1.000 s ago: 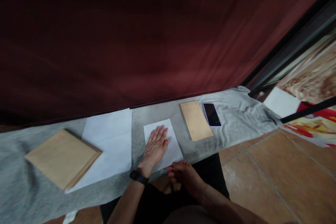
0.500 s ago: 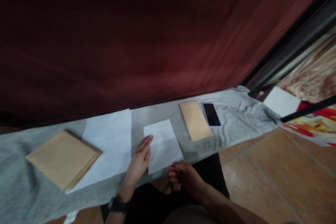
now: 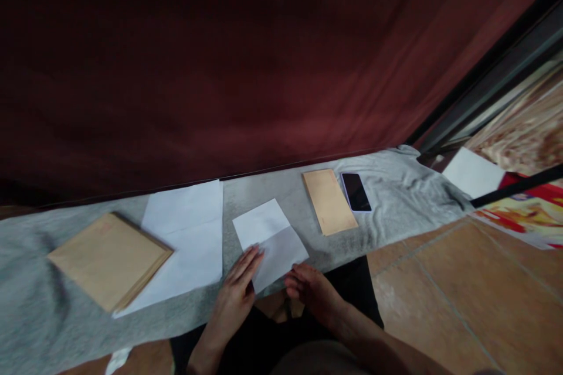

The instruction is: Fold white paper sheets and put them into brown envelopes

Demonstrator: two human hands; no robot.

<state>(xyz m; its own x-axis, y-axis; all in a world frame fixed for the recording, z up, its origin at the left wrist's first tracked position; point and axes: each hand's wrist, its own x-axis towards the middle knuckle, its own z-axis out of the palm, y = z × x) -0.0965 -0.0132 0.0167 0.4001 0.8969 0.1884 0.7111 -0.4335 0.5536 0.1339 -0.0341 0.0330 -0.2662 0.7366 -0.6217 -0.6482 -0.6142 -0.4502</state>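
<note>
A folded white sheet (image 3: 269,240) lies on the grey cloth (image 3: 387,199) in front of me, turned slightly askew. My left hand (image 3: 240,286) rests at the sheet's near left corner, fingers stretched out and touching its edge. My right hand (image 3: 310,288) sits at the near right edge of the sheet, fingers curled against the cloth's front edge; whether it pinches the paper I cannot make out.
A larger white sheet (image 3: 187,234) and a stack of brown envelopes (image 3: 108,261) lie to the left. A single brown envelope (image 3: 329,200) and a dark phone (image 3: 356,191) lie to the right. A dark red curtain hangs behind; tiled floor lies to the right.
My left hand slid off the top of the folded sheet down to its near left corner. The sheet rotated a little. My right hand stayed put.
</note>
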